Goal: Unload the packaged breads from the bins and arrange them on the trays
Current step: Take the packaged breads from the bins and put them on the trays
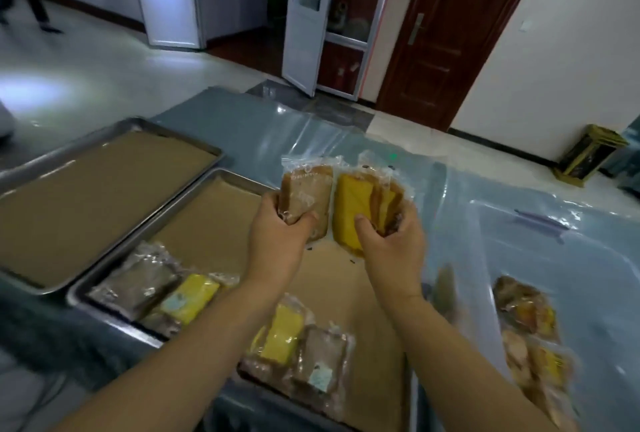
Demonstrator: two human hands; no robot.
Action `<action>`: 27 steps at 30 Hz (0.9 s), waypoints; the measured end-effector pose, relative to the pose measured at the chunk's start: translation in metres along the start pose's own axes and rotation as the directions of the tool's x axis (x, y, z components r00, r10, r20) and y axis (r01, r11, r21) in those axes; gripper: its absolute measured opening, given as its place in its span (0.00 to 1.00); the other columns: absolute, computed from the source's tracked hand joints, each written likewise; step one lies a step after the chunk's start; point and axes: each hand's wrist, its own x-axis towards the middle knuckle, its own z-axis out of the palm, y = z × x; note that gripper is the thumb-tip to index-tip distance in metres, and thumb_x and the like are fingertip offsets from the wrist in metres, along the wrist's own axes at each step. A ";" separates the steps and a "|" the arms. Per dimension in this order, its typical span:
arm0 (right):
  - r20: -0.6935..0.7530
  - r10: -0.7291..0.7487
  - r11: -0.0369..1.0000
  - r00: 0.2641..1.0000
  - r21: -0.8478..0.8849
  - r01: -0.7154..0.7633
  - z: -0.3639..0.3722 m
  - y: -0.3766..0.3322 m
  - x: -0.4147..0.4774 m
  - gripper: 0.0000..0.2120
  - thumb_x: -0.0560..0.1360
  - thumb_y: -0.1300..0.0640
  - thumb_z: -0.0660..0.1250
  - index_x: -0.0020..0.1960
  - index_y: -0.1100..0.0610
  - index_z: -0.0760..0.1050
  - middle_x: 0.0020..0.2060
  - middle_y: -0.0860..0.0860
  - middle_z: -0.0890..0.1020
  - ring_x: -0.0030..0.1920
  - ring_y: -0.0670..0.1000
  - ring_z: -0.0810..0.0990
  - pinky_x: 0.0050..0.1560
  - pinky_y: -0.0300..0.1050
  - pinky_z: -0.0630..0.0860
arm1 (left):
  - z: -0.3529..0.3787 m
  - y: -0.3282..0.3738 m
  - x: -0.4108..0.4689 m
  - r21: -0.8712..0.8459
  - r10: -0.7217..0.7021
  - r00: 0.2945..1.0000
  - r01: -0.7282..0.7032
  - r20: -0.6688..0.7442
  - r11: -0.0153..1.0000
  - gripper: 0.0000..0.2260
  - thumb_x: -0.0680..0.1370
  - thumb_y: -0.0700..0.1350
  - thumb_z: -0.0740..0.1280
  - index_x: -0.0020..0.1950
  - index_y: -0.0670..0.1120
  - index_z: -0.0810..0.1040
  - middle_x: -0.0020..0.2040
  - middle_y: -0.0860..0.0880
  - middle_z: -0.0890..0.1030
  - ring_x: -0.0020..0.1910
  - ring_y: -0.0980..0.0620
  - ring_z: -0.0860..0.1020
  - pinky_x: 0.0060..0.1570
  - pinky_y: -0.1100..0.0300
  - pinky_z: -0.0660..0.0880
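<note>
Big table (214,126) under a blue-grey cover, and two metal trays sit side by side on it. The far tray (104,196) shows its brown paper liner. The near tray (207,230), lined the same, carries four packets along its near side: a brown one (135,289) beside a yellow one (190,298) at the left, then another yellow (282,333) and brown (322,362) closer in, partly cut by the left forearm.

At the right, a plastic-lined bin (554,258) holds a heap of packaged breads (526,327) — blurred, running off the frame's edge.

Both hands are up over the near tray. The left hand (280,241) grips the lower end of a brown bread packet (306,192), thumb across the front. The right hand (391,244) grips a yellow bread packet (349,210) the same way. The two packets stand upright, edge to edge, clear of the paper — the fingers behind them are hidden.
</note>
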 end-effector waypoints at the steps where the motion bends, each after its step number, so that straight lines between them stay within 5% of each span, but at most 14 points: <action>1: 0.040 0.029 1.000 0.999 0.009 -0.029 0.026 0.000 -0.011 0.12 0.69 0.48 0.71 0.48 0.38 0.72 0.40 0.39 0.81 0.40 0.39 0.80 0.38 0.35 0.77 | -0.027 -0.006 0.005 0.033 -0.027 0.999 0.028 -0.020 0.999 0.13 0.66 0.47 0.74 0.47 0.58 0.75 0.41 0.58 0.82 0.39 0.61 0.80 0.39 0.60 0.76; 3: 0.114 0.082 0.996 0.990 0.022 -0.085 0.073 0.001 -0.033 0.10 0.68 0.47 0.70 0.46 0.38 0.73 0.38 0.42 0.81 0.39 0.41 0.80 0.40 0.44 0.78 | -0.077 -0.018 0.014 0.107 -0.068 0.996 0.074 -0.061 0.992 0.13 0.66 0.47 0.75 0.46 0.57 0.75 0.41 0.57 0.82 0.38 0.62 0.79 0.39 0.58 0.76; 7: 0.219 0.174 0.983 0.960 0.017 -0.182 0.144 0.005 -0.066 0.12 0.66 0.45 0.69 0.49 0.43 0.75 0.38 0.41 0.82 0.38 0.39 0.80 0.40 0.44 0.79 | -0.153 -0.041 0.024 0.172 -0.149 0.983 0.165 -0.102 0.971 0.13 0.69 0.44 0.73 0.45 0.58 0.74 0.40 0.60 0.81 0.38 0.64 0.79 0.36 0.61 0.73; 12: 0.301 0.283 0.959 0.911 -0.065 -0.276 0.196 0.021 -0.082 0.15 0.67 0.47 0.71 0.52 0.47 0.77 0.40 0.43 0.83 0.41 0.43 0.81 0.45 0.51 0.81 | -0.200 -0.073 0.045 0.237 -0.282 0.955 0.295 -0.089 0.926 0.11 0.72 0.47 0.70 0.54 0.54 0.75 0.45 0.56 0.81 0.45 0.56 0.79 0.46 0.55 0.76; 19: 0.335 0.339 0.941 0.879 -0.140 -0.309 0.244 0.046 -0.063 0.08 0.68 0.51 0.72 0.46 0.46 0.76 0.37 0.43 0.81 0.36 0.38 0.78 0.35 0.38 0.73 | -0.218 -0.106 0.096 0.316 -0.312 0.950 0.302 -0.020 0.900 0.04 0.79 0.52 0.60 0.48 0.55 0.74 0.43 0.56 0.79 0.41 0.62 0.76 0.38 0.65 0.70; 27: 0.276 0.530 0.847 0.802 -0.217 -0.486 0.292 0.097 -0.018 0.09 0.69 0.54 0.74 0.38 0.51 0.73 0.32 0.46 0.79 0.32 0.44 0.77 0.29 0.39 0.70 | -0.219 -0.154 0.195 0.535 -0.417 0.909 0.357 -0.010 0.766 0.12 0.78 0.51 0.63 0.39 0.45 0.71 0.32 0.50 0.71 0.31 0.51 0.70 0.35 0.55 0.67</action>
